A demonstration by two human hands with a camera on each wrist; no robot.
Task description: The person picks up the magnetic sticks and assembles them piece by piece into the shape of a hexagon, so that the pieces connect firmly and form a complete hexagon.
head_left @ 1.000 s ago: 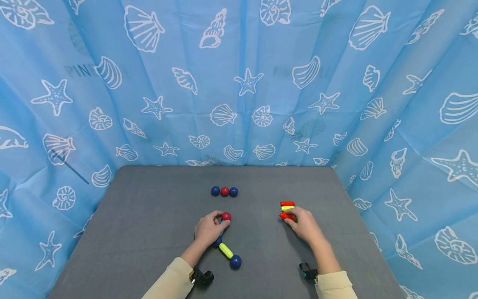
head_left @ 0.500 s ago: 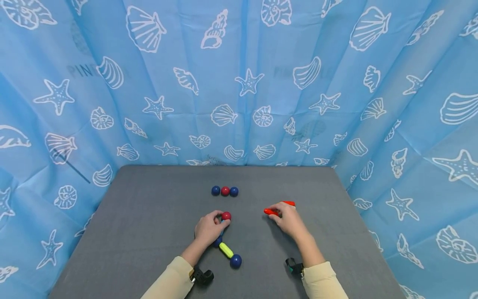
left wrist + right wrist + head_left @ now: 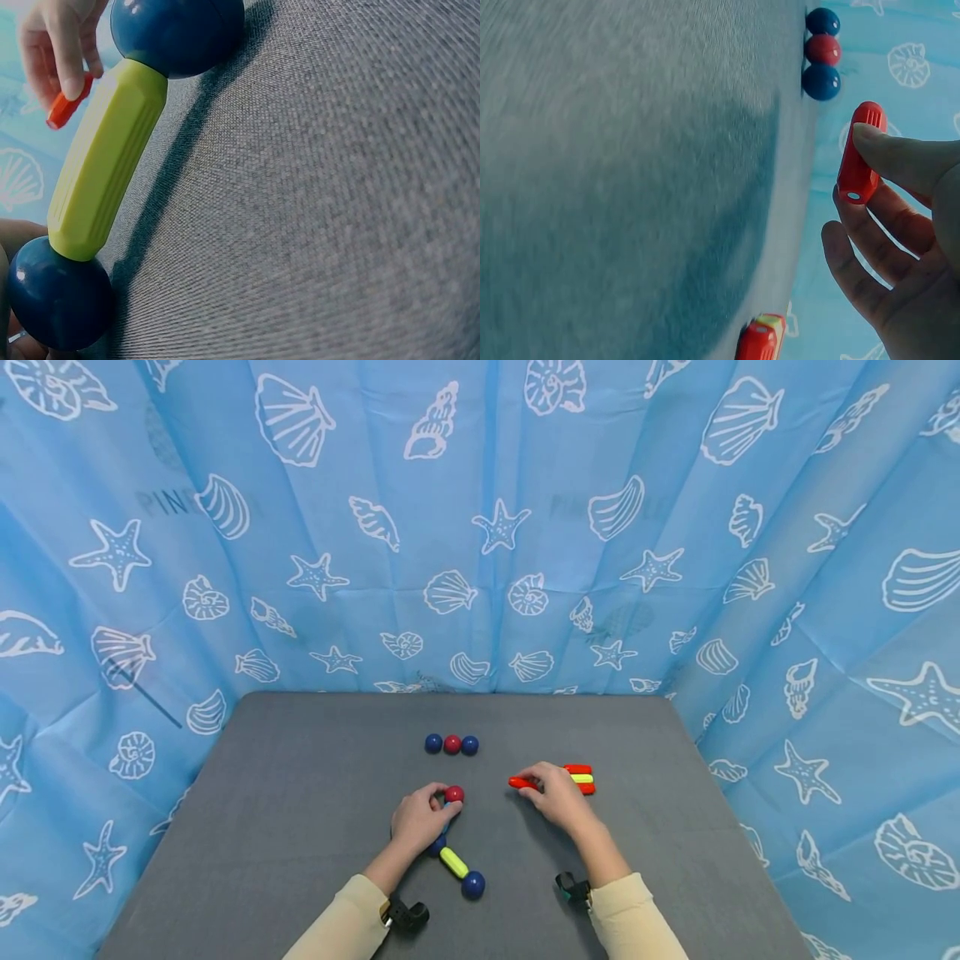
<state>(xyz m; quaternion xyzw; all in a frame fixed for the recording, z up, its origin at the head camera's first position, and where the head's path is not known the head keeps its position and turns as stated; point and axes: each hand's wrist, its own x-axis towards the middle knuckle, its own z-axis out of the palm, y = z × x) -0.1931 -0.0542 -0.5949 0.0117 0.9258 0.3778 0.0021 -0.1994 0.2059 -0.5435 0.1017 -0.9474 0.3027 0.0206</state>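
Note:
My left hand (image 3: 417,818) grips a chain of magnetic pieces by its far end, where a red ball (image 3: 454,793) joins a light-blue rod (image 3: 447,818), partly hidden by the fingers. From there the chain runs through a blue ball (image 3: 437,846) and a yellow-green rod (image 3: 453,862) to a larger-looking blue ball (image 3: 473,885) near me. The left wrist view shows this yellow-green rod (image 3: 109,161) between two blue balls. Above the table, my right hand (image 3: 558,795) pinches a red rod (image 3: 862,154) between thumb and fingers, to the right of the red ball.
Beyond the hands, a blue, a red (image 3: 452,744) and a blue ball sit in a touching row. Right of my right hand lie red and yellow-green rods (image 3: 582,779) side by side. A shell-patterned blue curtain (image 3: 480,527) surrounds the grey table (image 3: 315,752).
My right hand has carried the red rod left from beside the other rods, uncovering them, toward the red ball. The left hand and its chain have stayed in place.

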